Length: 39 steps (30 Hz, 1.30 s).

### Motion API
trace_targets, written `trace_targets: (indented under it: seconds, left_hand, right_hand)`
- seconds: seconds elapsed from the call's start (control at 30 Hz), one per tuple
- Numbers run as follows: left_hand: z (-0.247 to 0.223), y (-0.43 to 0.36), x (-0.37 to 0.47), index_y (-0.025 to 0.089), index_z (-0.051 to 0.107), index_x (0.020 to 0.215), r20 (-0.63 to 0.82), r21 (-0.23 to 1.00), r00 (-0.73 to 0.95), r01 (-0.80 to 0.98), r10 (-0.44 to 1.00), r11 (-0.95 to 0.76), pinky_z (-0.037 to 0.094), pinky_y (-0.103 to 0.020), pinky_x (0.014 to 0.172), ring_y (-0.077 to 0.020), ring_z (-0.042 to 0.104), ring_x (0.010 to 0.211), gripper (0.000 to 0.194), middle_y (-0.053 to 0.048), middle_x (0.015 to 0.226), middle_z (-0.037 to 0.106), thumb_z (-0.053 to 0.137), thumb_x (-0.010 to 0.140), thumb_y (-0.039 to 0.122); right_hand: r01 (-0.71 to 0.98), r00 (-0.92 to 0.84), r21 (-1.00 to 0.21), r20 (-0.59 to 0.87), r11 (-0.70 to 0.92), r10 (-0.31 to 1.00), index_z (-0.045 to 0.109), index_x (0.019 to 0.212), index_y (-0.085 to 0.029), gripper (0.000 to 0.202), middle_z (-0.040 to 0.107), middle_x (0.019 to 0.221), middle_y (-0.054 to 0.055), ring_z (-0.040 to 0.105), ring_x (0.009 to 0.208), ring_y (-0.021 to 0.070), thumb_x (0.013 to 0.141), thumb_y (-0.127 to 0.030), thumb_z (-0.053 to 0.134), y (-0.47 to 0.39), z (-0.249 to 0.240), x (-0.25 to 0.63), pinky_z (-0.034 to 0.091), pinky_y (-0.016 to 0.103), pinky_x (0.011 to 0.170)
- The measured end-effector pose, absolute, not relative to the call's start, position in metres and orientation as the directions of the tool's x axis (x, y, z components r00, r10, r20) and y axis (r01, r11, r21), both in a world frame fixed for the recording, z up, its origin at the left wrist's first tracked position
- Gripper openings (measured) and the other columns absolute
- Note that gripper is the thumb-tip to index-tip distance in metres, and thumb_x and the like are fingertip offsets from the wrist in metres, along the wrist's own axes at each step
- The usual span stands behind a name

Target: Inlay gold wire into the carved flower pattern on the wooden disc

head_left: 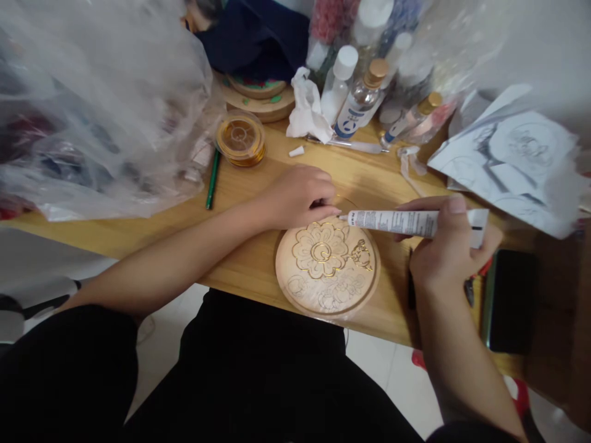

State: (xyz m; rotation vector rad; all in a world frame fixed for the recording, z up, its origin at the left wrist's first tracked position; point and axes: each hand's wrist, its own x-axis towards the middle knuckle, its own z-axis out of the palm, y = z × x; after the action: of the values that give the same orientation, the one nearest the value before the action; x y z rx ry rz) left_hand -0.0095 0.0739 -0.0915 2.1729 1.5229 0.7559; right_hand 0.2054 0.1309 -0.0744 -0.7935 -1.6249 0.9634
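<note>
A round wooden disc lies near the table's front edge. It bears a flower outlined in gold wire, a smaller gold wire figure beside it, and drawn pencil lines below. My left hand rests at the disc's top edge with curled fingers, thumb and forefinger pressed close together; what they pinch is hidden. A thin loose strand curves just beyond these fingertips. Gripped in my right hand is a white printed glue tube, held nearly level. Its narrow nozzle points left and almost reaches my left fingertips.
A spool of gold wire and a green pencil lie left of a small white cap. Bottles crowd the back. Plastic bags fill the left, printed papers the right. A dark phone lies at right.
</note>
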Motion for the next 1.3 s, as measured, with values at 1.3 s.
trace_targets:
  seconds: [1.3]
  left_hand:
    - [-0.093,0.074,-0.010,0.018,0.053,0.063,0.226,0.584,0.273,0.730,0.935,-0.354,0.034,-0.028,0.063,-0.0132,0.049,0.065,0.030,0.001,0.065,0.055,0.066,0.088,0.029]
  right_hand:
    - [0.098,-0.213,-0.914,0.366,0.393,0.906,0.070,0.058,-0.016,0.036,0.062,0.049,0.000,0.048,0.034,0.0096,0.088,-0.029,0.056,0.125,-0.065,0.205,0.036,0.025,0.033]
